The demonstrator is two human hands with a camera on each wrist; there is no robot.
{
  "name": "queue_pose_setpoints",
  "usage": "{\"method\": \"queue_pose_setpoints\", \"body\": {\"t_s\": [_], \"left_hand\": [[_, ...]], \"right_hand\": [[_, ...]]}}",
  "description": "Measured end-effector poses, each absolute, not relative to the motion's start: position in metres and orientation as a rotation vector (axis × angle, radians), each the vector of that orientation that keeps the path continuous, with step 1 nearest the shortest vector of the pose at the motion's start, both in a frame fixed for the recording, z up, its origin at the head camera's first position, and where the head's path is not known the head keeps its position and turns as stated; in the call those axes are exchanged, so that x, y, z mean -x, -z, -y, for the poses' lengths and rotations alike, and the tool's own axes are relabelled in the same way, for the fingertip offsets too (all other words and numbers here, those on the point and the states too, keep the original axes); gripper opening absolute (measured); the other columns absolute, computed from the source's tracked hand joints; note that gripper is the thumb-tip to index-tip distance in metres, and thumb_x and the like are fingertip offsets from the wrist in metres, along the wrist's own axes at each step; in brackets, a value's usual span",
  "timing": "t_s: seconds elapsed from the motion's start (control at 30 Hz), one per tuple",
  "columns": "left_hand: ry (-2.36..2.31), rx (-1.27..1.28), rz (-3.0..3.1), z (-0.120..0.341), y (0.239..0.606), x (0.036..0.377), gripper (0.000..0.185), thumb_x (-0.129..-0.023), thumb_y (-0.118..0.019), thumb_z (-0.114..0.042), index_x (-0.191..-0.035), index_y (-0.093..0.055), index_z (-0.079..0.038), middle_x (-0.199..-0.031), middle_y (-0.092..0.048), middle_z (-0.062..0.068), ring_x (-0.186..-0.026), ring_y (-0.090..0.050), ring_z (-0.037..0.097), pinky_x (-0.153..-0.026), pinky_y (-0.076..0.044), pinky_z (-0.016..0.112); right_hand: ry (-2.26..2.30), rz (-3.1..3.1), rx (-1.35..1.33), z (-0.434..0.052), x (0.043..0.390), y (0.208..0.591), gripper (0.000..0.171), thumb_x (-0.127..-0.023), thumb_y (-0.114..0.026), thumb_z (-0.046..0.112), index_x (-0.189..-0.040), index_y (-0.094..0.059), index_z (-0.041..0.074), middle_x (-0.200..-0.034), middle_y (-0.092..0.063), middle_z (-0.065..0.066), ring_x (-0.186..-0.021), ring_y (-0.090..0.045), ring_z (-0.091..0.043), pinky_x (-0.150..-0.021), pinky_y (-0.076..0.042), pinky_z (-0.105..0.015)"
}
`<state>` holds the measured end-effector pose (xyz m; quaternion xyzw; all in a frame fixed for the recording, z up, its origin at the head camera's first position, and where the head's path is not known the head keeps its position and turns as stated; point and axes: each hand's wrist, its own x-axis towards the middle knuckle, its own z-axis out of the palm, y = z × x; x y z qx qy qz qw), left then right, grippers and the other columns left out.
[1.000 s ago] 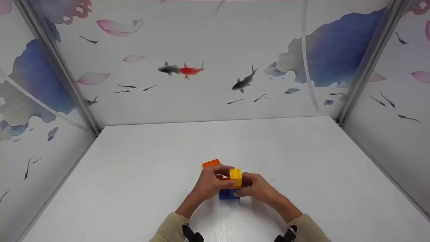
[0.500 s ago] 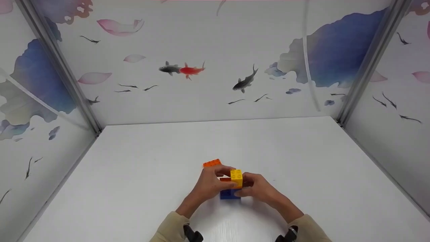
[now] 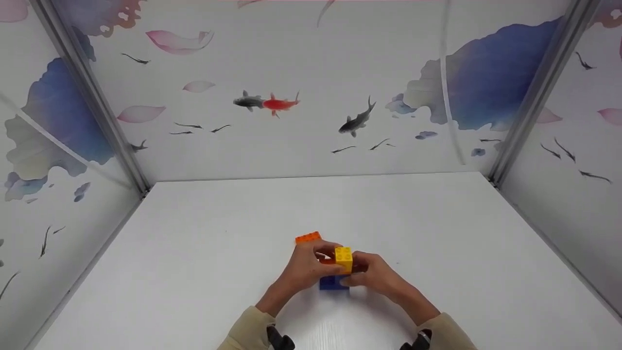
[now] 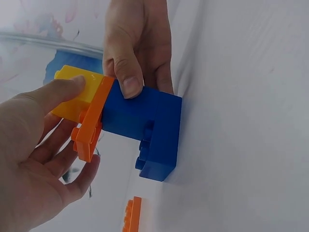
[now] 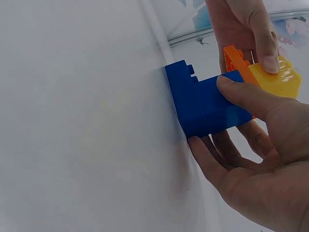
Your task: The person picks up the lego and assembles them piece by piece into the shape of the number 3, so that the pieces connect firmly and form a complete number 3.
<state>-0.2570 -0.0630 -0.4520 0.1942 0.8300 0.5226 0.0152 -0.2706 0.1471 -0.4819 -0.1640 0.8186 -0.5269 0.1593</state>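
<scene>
A small stack (image 3: pixel 335 272) on the counter (image 3: pixel 194 272) is gripped by both hands: blue base pinched by the right hand (image 3: pixel 376 275), yellow block (image 3: pixel 343 257) and orange plate (image 4: pixel 91 128) pressed by the left hand's (image 3: pixel 303 267) fingers. Seating seems underway; firm downward pressure is called for. Beyond the fingers, a loose orange brick (image 3: pixel 307 237) lies.

White table (image 3: pixel 194 272) — blue block (image 3: pixel 333 283), orange plate (image 3: pixel 307 237)

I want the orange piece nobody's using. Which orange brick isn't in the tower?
The flat orange plastic brick lying alone on the white table, beyond the left hand. The other orange plate sits clamped between the yellow and blue bricks.
</scene>
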Motion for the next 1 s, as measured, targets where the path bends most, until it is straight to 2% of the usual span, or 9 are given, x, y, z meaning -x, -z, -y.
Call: {"method": "queue_pose_setpoints", "body": {"t_s": [0.23,0.33,0.43,0.57,0.7,1.0], "left_hand": [[-1.547,-0.623,-2.597,0.062,0.445,0.256,0.038,-0.087,-0.079,-0.028,-0.119,-0.067,-0.012,-0.113,-0.07,0.001,-0.101,-0.064,0.015,-0.091,-0.057,0.029],[-1.524,-0.662,-2.562,0.065,0.442,0.257,0.047,-0.087,-0.078,-0.032,-0.127,-0.063,-0.014,-0.118,-0.069,0.003,-0.106,-0.065,0.019,-0.097,-0.056,0.034],[-1.553,-0.671,-2.537,0.074,0.44,0.262,0.057,-0.088,-0.076,-0.036,-0.137,-0.057,-0.013,-0.123,-0.067,0.012,-0.113,-0.065,0.027,-0.101,-0.054,0.043],[-1.663,-0.55,-2.569,0.089,0.439,0.271,0.063,-0.09,-0.073,-0.041,-0.142,-0.053,-0.011,-0.126,-0.064,0.019,-0.116,-0.064,0.032,-0.099,-0.055,0.046],[-1.723,-0.394,-2.632,0.099,0.44,0.283,0.063,-0.089,-0.074,-0.045,-0.139,-0.056,-0.011,-0.127,-0.065,0.017,-0.118,-0.064,0.032,-0.097,-0.057,0.043],[-1.631,-0.231,-2.717,0.112,0.454,0.311,0.054,-0.089,-0.076,-0.03,-0.136,-0.059,-0.009,-0.133,-0.062,0.019,-0.123,-0.06,0.035,-0.099,-0.056,0.043]], "right_hand": [[1.499,-2.348,0.486,-0.148,0.271,0.48,0.041,-0.086,-0.079,0.023,-0.124,-0.066,0.012,-0.119,-0.069,-0.004,-0.107,-0.062,-0.02,-0.105,-0.051,-0.047],[1.497,-2.353,0.475,-0.147,0.271,0.48,0.04,-0.086,-0.079,0.024,-0.123,-0.067,0.013,-0.117,-0.069,-0.003,-0.105,-0.062,-0.02,-0.104,-0.052,-0.046],[1.484,-2.362,0.471,-0.146,0.271,0.481,0.042,-0.085,-0.08,0.025,-0.123,-0.067,0.013,-0.116,-0.07,-0.003,-0.104,-0.062,-0.019,-0.104,-0.052,-0.046],[1.473,-2.38,0.443,-0.144,0.27,0.481,0.044,-0.084,-0.081,0.025,-0.124,-0.066,0.013,-0.118,-0.07,-0.002,-0.105,-0.062,-0.018,-0.106,-0.05,-0.048],[1.475,-2.383,0.412,-0.144,0.27,0.481,0.044,-0.084,-0.081,0.024,-0.124,-0.066,0.013,-0.119,-0.069,-0.002,-0.106,-0.061,-0.018,-0.107,-0.05,-0.048],[1.451,-2.402,0.39,-0.142,0.27,0.481,0.044,-0.083,-0.082,0.024,-0.122,-0.066,0.013,-0.118,-0.069,-0.001,-0.106,-0.061,-0.018,-0.106,-0.05,-0.048]]}}
